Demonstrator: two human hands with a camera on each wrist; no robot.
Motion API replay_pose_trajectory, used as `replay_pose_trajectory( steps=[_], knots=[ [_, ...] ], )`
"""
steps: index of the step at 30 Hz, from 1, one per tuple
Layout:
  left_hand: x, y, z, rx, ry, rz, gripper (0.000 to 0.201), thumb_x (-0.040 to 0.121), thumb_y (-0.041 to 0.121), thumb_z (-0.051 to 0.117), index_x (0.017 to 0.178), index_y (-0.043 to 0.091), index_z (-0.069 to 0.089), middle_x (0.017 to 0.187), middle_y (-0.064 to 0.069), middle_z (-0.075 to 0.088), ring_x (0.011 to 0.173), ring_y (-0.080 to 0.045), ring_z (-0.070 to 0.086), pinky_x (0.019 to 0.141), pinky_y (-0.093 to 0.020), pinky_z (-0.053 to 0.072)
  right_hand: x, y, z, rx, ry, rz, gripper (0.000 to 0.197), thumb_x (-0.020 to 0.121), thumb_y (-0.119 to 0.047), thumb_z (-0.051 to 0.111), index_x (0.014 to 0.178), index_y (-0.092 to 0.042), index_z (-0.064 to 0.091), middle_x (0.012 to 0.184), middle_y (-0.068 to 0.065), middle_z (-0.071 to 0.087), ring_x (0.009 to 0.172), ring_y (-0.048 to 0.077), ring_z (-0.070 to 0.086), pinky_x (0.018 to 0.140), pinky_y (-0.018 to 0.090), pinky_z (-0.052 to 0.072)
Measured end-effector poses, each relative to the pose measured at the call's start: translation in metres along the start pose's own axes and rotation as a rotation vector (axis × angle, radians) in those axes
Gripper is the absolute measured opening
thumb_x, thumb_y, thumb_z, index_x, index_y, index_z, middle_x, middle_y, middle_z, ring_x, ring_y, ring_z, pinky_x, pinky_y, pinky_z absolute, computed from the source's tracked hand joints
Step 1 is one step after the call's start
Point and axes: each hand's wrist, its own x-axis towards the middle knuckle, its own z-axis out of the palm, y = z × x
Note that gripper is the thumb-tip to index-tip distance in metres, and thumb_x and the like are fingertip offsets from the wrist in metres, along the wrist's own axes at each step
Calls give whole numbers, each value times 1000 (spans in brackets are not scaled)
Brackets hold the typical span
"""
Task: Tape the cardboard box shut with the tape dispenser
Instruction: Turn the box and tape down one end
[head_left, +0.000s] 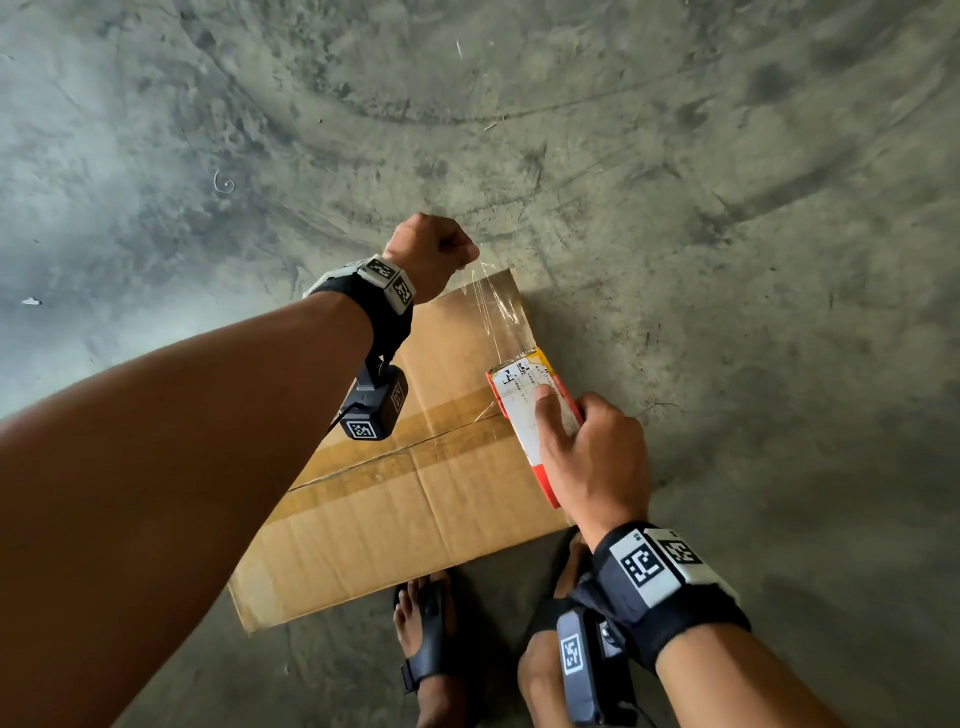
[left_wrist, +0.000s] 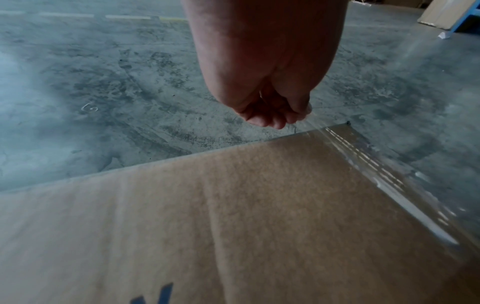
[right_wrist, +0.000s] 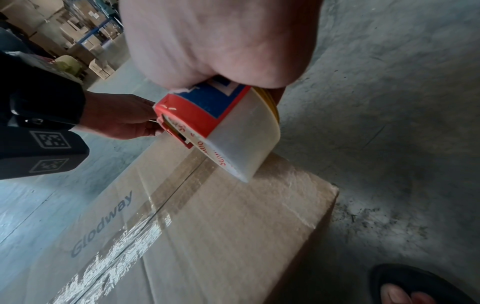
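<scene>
The right hand (head_left: 592, 457) grips the tape dispenser (head_left: 535, 415) over the box (head_left: 415, 509). The left hand (head_left: 431, 254), fingers curled, pinches the clear tape's (head_left: 501, 306) free end.

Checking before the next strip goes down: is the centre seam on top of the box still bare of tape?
No. In the right wrist view a shiny strip of clear tape already runs along the centre seam of the cardboard box.

Head view looks steeply down from above at cardboard box (head_left: 415, 499) on concrete floor (head_left: 727, 208), both forearms in frame. Left wrist view looks along left hand (left_wrist: 267, 86), close over box top, toward far edge. Right wrist view looks past right hand (right_wrist: 215, 41), close over tape dispenser (right_wrist: 221, 131). All share box top.
</scene>
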Motion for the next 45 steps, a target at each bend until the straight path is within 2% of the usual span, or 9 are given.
replay_pose_trajectory(
  steps=[5,17,23,27,31,34,37,39,45],
  knots=[
    [-1,-5,6,-61,10,-31,17,91,22,69,93,6,73,81,-6,67,75,-17,59,75,-28,51,1,3,1,7,-1,-19,51,88,-62,48,69,-16,58,66,7,68,58,30,64,51,35,51],
    [-8,-1,26,22,94,-153,22,90,31,70,94,10,78,94,-8,73,84,-20,62,71,-24,45,3,6,6,2,1,-9,57,86,-67,44,70,-15,60,67,5,68,59,29,65,52,37,53],
    [-17,10,23,162,111,-183,73,94,37,62,150,4,30,144,-17,47,133,-34,43,105,-36,36,1,4,8,-10,9,-10,58,85,-68,42,70,-15,60,65,6,67,58,30,64,51,36,52],
    [-36,11,27,100,174,42,27,95,35,59,96,11,72,85,-6,68,80,-25,62,69,-28,44,0,3,5,0,5,-13,52,89,-62,49,68,-14,57,63,8,65,58,32,62,50,33,47],
    [-44,9,33,169,25,33,48,103,41,39,67,12,51,60,-4,51,65,-30,50,61,-29,30,1,0,4,0,-5,-10,51,90,-60,50,67,-14,55,64,10,64,60,34,61,50,33,44],
    [-43,10,36,270,-109,18,43,104,44,29,87,15,55,91,-13,64,98,-37,62,81,-38,45,2,-1,3,-17,-14,-12,50,90,-59,50,67,-15,55,66,11,65,62,35,61,51,34,44],
    [-57,8,45,379,-127,74,56,104,37,31,154,11,24,164,-8,19,153,-28,11,122,-47,16,2,-3,2,-25,-24,6,51,90,-59,49,64,-15,51,63,10,62,61,35,59,50,32,41],
    [-75,1,52,425,-75,205,64,105,35,30,159,15,3,167,-3,-6,153,-25,-11,123,-45,1,2,-3,2,-32,-34,17,52,90,-59,48,61,-16,44,62,9,60,59,34,57,49,32,38],
    [-88,-22,63,449,-107,315,61,106,43,22,158,25,-5,166,2,-12,152,-24,-16,123,-45,-5,5,-7,1,-86,-45,14,49,90,-55,48,62,-15,42,68,13,62,59,30,46,52,33,31]
  ],
)
